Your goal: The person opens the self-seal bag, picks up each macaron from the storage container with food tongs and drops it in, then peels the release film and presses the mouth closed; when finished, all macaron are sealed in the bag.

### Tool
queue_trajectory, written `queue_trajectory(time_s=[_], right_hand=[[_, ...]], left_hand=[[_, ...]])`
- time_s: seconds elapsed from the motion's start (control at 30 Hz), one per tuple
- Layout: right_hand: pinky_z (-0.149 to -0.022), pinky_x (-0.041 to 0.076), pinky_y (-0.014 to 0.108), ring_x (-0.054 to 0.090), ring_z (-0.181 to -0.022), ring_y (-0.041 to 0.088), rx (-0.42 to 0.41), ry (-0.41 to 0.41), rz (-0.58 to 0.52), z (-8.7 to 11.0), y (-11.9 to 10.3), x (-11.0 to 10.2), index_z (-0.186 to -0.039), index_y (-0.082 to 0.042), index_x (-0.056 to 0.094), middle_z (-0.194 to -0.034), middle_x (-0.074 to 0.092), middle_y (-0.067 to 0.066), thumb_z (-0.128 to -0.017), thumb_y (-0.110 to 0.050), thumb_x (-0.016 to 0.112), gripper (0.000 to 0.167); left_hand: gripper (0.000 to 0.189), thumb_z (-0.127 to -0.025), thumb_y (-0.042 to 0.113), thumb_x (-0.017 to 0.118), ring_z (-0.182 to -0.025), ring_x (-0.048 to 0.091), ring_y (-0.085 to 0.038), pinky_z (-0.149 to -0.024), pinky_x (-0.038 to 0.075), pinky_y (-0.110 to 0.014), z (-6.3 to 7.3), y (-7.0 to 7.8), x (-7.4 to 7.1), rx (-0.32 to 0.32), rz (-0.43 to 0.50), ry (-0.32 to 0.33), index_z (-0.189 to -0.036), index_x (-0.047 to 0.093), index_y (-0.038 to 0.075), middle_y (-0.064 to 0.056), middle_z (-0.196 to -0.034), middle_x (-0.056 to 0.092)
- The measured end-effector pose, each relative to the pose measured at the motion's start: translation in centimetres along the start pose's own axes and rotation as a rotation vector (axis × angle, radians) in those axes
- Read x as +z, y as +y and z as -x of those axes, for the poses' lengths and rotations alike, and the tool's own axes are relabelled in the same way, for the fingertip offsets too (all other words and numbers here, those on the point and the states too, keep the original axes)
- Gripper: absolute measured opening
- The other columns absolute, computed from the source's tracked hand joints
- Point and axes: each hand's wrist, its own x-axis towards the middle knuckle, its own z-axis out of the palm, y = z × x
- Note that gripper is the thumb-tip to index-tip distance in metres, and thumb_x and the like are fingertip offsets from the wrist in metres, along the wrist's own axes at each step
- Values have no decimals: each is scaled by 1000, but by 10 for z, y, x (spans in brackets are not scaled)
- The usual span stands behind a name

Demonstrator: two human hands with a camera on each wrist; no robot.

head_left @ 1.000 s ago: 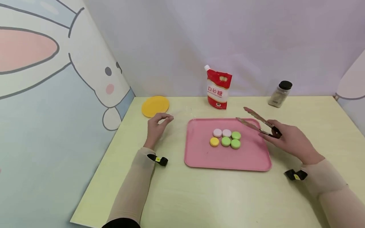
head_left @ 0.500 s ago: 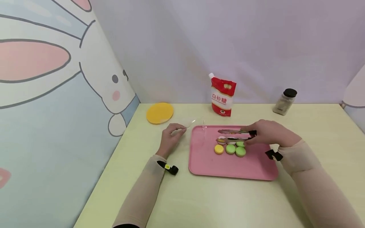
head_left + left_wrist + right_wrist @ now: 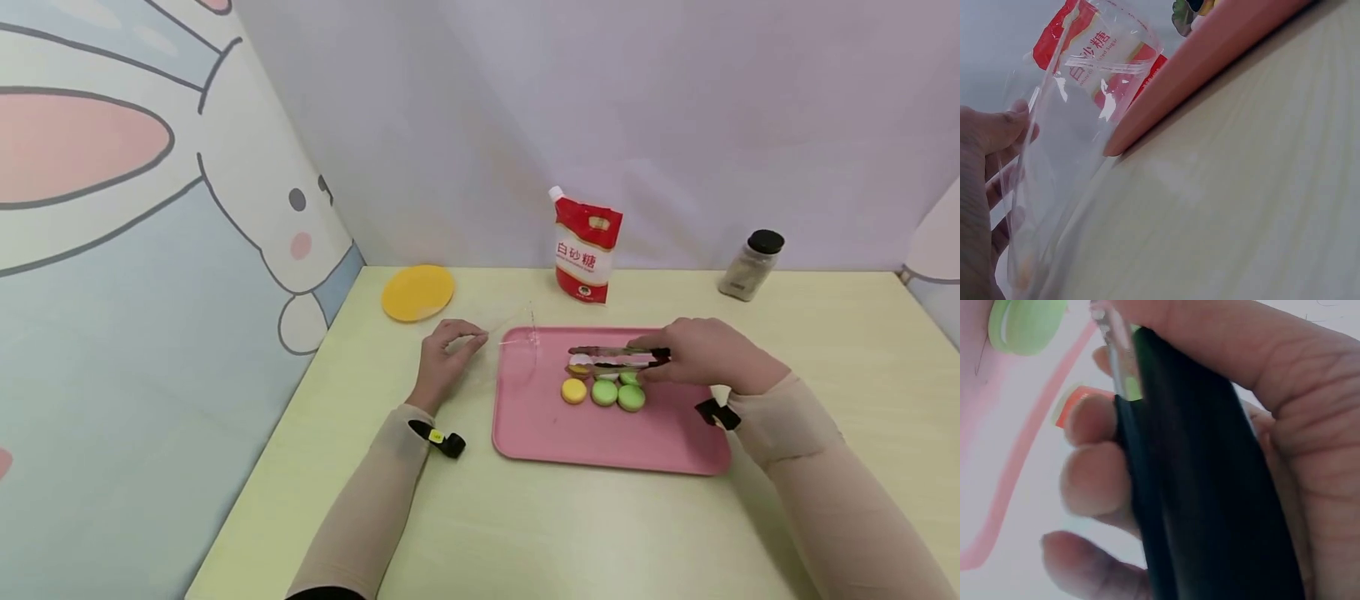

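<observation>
My left hand (image 3: 446, 358) pinches the edge of a clear plastic bag (image 3: 1066, 162) between thumb and fingers. Its mouth reaches over the left rim of the pink tray (image 3: 540, 437). With my right hand (image 3: 708, 354) I grip metal tongs by their black handles (image 3: 1204, 469), held low over the tray and pointing left. The tong tips lie on either side of a pale lilac macaron (image 3: 580, 361). In front sit a yellow macaron (image 3: 573, 391) and green macarons (image 3: 632, 397); the tongs partly cover others behind.
A red and white sugar pouch (image 3: 585, 250) stands behind the tray, against the back wall. To its right is a black-lidded jar (image 3: 751, 265), and a yellow plate (image 3: 417, 292) lies at the back left. A rabbit-painted wall borders the table's left side.
My right hand has brought the tongs left over the macarons, and the tong arms have drawn closer together. My left hand has moved right with the bag, up to the tray's left edge.
</observation>
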Motion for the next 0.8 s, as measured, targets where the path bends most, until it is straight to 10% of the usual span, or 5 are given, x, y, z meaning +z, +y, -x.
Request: queue_trajectory(time_s=[0.2,0.8], right_hand=[[-59,41,33,47,-63,11,15,51,29,4,0,-3,-127,-22,71,-68,54,-11,-83,-43,81,50],[-59,39,29,46,-62,7,-131,158,-10,-14,-14,-8,-128,-28,71,-63,49,-16,-83,-43,82,49]], left_hand=[[9,-85,-4,77,-98,61,-32,-92,47,-31,-1,17,-3,27,-7,17,-94,76,-2,-14,-92,74],[11,-89,11,78,-109,60,-21,-99,45,-38,2,-16,-1,21,7,3,-100,79,13,1,-99,75]])
